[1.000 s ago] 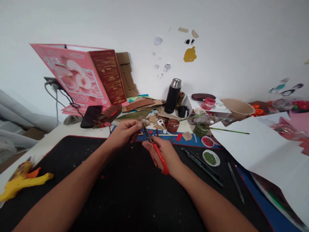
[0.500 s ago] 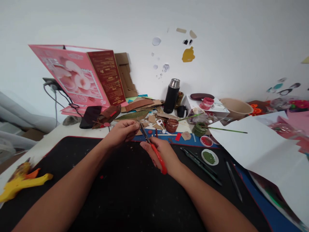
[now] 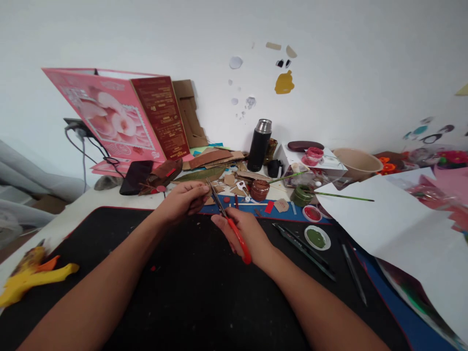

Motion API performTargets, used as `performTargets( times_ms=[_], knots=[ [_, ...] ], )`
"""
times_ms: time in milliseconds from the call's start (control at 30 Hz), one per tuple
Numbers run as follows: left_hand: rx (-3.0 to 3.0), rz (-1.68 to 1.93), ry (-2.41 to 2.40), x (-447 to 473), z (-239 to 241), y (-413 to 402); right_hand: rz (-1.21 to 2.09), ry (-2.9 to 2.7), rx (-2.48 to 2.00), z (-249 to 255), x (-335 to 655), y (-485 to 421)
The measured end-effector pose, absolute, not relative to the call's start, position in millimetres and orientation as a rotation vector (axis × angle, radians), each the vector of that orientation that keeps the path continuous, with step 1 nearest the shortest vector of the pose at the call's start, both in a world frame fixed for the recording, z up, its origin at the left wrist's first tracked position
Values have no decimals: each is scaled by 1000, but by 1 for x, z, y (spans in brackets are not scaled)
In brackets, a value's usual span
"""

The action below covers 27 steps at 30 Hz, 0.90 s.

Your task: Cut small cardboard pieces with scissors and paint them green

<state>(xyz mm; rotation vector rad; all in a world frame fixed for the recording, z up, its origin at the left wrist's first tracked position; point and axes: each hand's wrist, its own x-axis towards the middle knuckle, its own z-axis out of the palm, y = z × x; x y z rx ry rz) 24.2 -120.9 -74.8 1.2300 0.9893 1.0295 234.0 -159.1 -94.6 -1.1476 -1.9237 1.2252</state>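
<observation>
My right hand [image 3: 245,235] is closed around the red handles of a pair of scissors [image 3: 229,223], whose dark blades point up and to the left. My left hand [image 3: 184,200] is pinched shut right beside the blade tips, holding a small brownish scrap that is too small to make out. Both hands hover over the far edge of a black mat [image 3: 175,292].
Behind the hands lie cardboard scraps, a brown paint jar [image 3: 259,189], a green jar [image 3: 302,196], red and green paint lids, a black flask [image 3: 260,145], a pink bag [image 3: 109,114] and a phone. White paper [image 3: 402,229] covers the right. A yellow glue gun [image 3: 32,278] lies at the left.
Both hands and the scissors stay nearly where they were; the view shifted very slightly. The left fingers keep pinching at the blade tips.
</observation>
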Motion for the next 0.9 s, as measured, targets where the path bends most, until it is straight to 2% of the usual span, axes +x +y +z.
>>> performTargets(
  times_ms=[333, 767, 900],
  knots=[
    [1313, 1029, 1024, 23, -70, -126, 1410, -1859, -1142, -97, 235, -160],
    [1294, 1026, 1030, 21, -68, -128, 1412, -1905, -1085, -86, 239, -161],
    [1302, 1018, 1019, 23, -68, -128, 1537, -1817, -1080, -90, 235, -162]
  ],
)
